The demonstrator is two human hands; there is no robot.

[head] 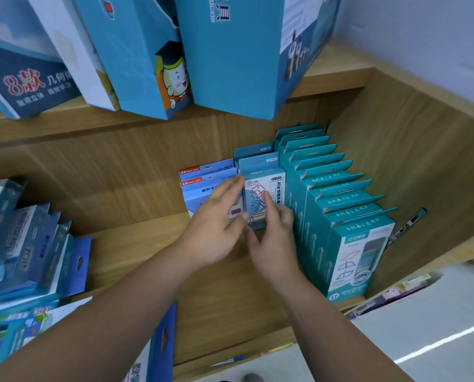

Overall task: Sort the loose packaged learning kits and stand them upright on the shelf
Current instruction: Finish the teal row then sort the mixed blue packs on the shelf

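A pale blue kit box with a cube drawing (pixel 263 188) stands upright at the back of the wooden shelf (pixel 136 244), in front of two like boxes. My right hand (pixel 271 238) rests against its lower front, fingers spread. My left hand (pixel 216 224) lies flat with fingers apart on the light blue kits (pixel 202 183) standing just left of it. A long row of teal kits (pixel 337 210) stands upright to the right. Neither hand grips a box.
A loose heap of blue packaged kits (pixel 29 249) lies at the left of the shelf. Another blue pack (pixel 163 340) sits near the front edge. Large blue boxes (pixel 230 51) stand on the shelf above. The shelf's right side wall (pixel 423 166) is close to the teal row.
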